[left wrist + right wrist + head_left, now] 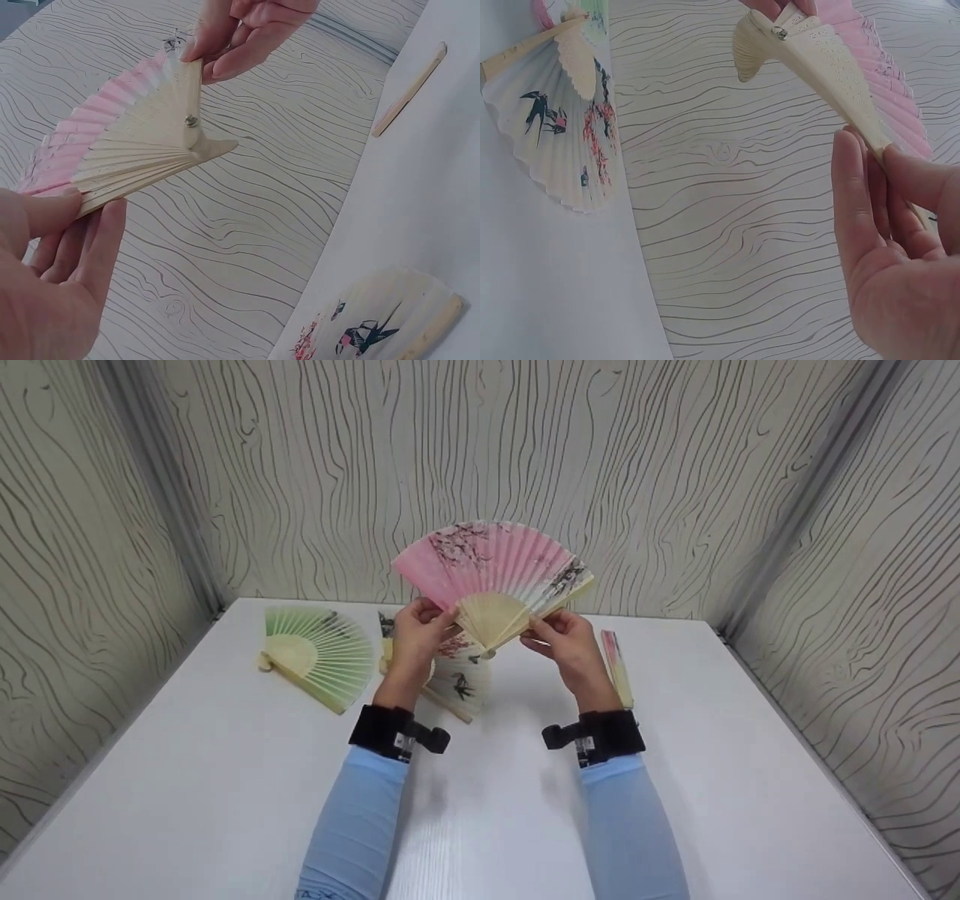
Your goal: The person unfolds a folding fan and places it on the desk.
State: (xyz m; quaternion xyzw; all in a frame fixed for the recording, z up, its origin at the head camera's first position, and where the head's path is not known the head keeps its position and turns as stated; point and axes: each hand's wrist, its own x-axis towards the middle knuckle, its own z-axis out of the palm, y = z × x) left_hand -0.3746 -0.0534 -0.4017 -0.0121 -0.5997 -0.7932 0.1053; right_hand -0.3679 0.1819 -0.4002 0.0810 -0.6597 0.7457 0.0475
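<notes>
A pink folding fan (487, 562) with dark blossom branches is spread wide, held up above the table. My left hand (417, 643) pinches its left outer rib between thumb and fingers, and my right hand (574, 652) pinches the right outer rib. In the left wrist view the fan (142, 127) shows its pale ribs and metal rivet, with the left hand (56, 277) on one edge. The right wrist view has the right hand (900, 232) gripping the other edge of the fan (832, 67), thumb against the rib.
An open green fan (322, 649) lies at the table's left. Beside it, partly behind my left forearm, is an open white fan (465, 682) with birds and red blossoms. A folded pink fan (617, 667) lies right of my right hand. Patterned walls (480, 450) surround the white table (480, 825).
</notes>
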